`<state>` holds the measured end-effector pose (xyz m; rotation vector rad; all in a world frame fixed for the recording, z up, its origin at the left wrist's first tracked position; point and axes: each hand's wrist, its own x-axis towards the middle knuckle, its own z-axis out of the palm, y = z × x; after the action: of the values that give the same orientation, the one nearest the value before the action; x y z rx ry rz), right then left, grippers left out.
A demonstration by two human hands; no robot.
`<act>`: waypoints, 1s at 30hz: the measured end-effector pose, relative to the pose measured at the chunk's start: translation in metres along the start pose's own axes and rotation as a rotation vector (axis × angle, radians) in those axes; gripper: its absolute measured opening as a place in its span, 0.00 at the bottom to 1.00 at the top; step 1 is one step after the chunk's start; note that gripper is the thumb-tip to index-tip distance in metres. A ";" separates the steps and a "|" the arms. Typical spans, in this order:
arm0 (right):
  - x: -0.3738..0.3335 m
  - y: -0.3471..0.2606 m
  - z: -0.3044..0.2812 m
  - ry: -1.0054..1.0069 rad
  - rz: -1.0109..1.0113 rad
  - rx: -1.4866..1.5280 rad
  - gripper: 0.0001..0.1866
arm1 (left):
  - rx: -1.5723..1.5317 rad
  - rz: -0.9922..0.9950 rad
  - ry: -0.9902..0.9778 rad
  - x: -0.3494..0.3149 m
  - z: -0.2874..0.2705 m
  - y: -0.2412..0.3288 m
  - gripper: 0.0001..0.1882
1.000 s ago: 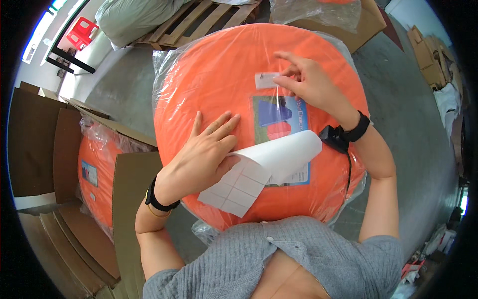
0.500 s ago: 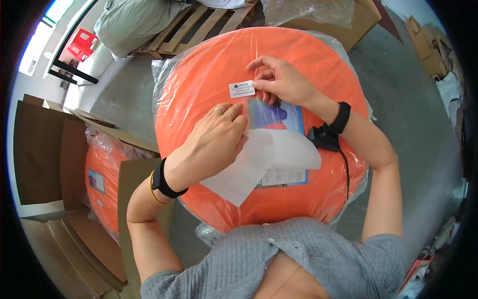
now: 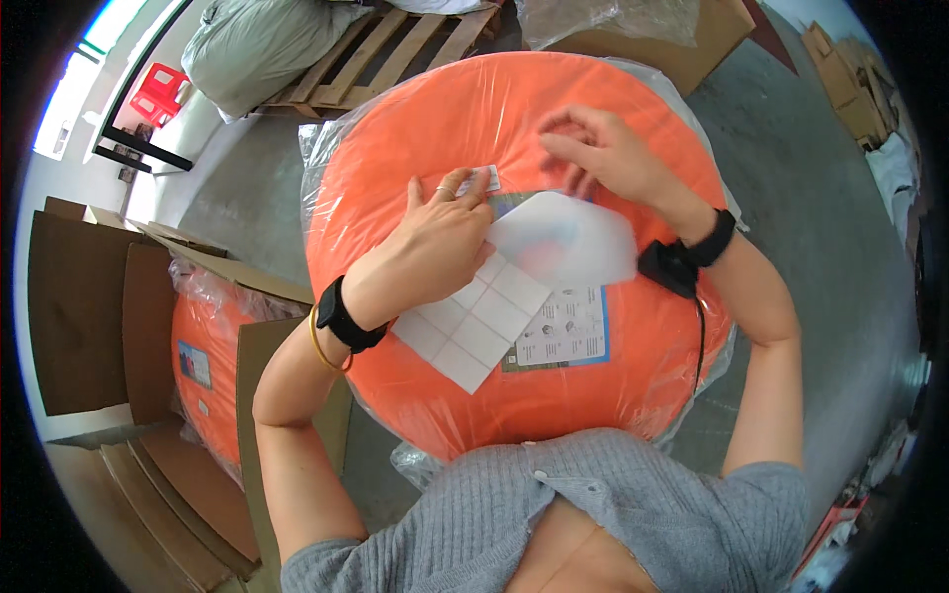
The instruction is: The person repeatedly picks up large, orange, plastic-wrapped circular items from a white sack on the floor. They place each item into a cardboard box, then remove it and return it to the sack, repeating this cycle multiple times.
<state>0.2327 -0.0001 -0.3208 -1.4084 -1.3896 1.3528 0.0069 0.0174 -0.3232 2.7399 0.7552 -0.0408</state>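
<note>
A big round orange cushion-like item (image 3: 395, 158) in clear plastic wrap lies before me. My left hand (image 3: 440, 232) rests near its middle, fingertips on a small white label (image 3: 493, 178) stuck to the wrap and partly covering it. Tucked under that hand's thumb side is a sheet of white labels (image 3: 477, 326) marked off in rectangles; its translucent far end (image 3: 563, 237) curls up to the right. Right of the label, my right hand (image 3: 603, 158) hovers with loosely bent fingers apart, slightly blurred, holding nothing visible. A printed insert card (image 3: 568, 326) shows beneath the sheet.
On the left an open cardboard box (image 3: 84, 306) holds another wrapped orange item (image 3: 208, 366). Behind stand a wooden pallet (image 3: 381, 59), a stuffed grey-green sack (image 3: 262, 59), a carton (image 3: 682, 49) and a red stool (image 3: 158, 94). Flattened cardboard (image 3: 840, 84) leans at the far right.
My right hand has moved right, away from the small label. My left fingers have moved up onto that label. The label sheet has shifted and its end has curled up.
</note>
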 end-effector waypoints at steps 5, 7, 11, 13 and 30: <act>-0.044 0.010 -0.010 -0.164 -0.061 -0.164 0.17 | 0.111 0.040 -0.124 0.009 -0.007 0.008 0.20; -0.060 0.009 -0.008 -0.178 -0.147 -0.296 0.17 | 0.011 0.054 -0.107 0.012 -0.007 0.006 0.24; -0.077 0.004 -0.016 -0.098 -0.167 -0.364 0.14 | -0.187 -0.007 -0.049 -0.006 -0.024 0.006 0.40; -0.086 0.025 -0.041 0.066 -0.234 -0.323 0.09 | -0.352 -0.075 0.103 -0.024 -0.028 -0.002 0.38; -0.355 0.418 -0.081 1.563 0.847 -0.458 0.13 | -1.348 -1.009 0.450 -0.197 0.087 -0.102 0.40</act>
<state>0.4467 -0.3959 -0.6453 -2.5624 0.0383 -0.0657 -0.2101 -0.0226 -0.4140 0.9542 1.4576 0.6222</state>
